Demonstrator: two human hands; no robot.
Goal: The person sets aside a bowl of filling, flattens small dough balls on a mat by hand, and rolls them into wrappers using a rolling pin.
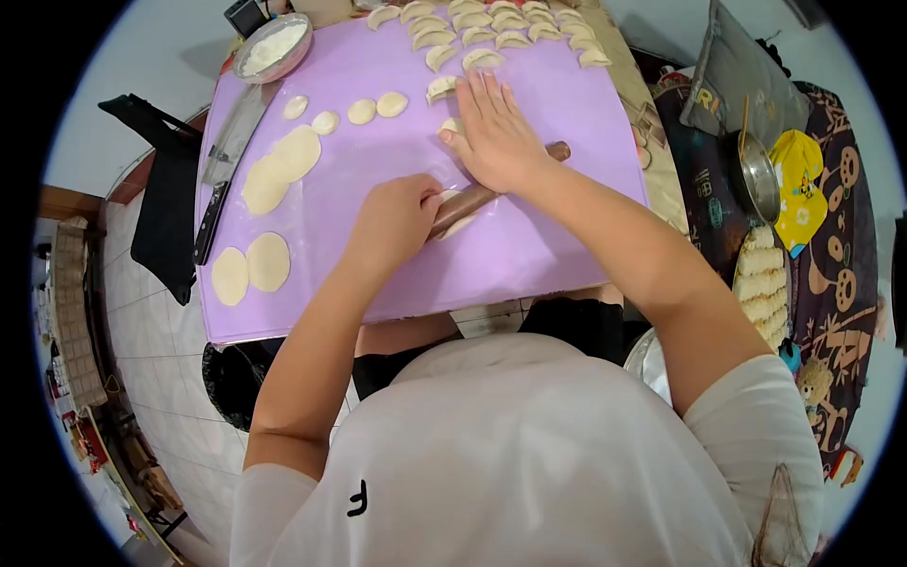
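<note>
Lying under the open right hand [493,137], the rolling pin [463,208] reaches the curled left hand [397,219], grip unclear.

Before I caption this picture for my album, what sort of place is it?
Probably a home, judging by the dumplings on a purple mat, the grey cushion at the right and the patterned brown cloth near it.

The right hand [493,132] is partly hiding a small dough piece [453,125], and its wrist is covering part of the rolling pin [463,210]. The pin is obscuring much of the dough round [459,228] beneath. The left hand [397,213] is curling its fingertips out of sight. The bottom edge is cutting off the white shirt [529,454].
</note>
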